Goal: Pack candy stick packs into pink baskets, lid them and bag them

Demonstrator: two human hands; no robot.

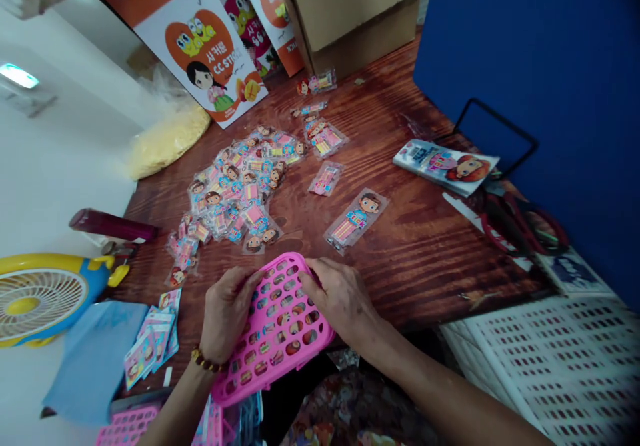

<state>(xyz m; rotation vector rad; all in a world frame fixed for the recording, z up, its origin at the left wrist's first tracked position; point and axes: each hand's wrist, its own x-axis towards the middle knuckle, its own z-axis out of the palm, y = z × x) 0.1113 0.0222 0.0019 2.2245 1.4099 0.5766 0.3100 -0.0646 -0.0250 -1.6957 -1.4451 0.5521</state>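
Note:
A pink plastic basket [277,326] with oval holes is tilted in front of me at the table's near edge. Through its holes I see small colourful pieces, too cut up by the lattice to name. My left hand [227,309] grips its left side, a beaded bracelet on the wrist. Around the upper right corner closes my right hand [343,299], thumb on top. Just beyond the basket lies a single clear packet [356,218] printed with a cartoon child, and a smaller packet [326,178] is behind it. A heap of similar packets [240,186] spreads to the left.
Printed cartons [215,59] and a brown cardboard box [357,19] stand at the back. A yellow-filled bag [167,139], a maroon cylinder [113,225] and a fan [45,299] are left. Scissors [520,223], a packet stack [445,166] and a white crate [550,359] are right.

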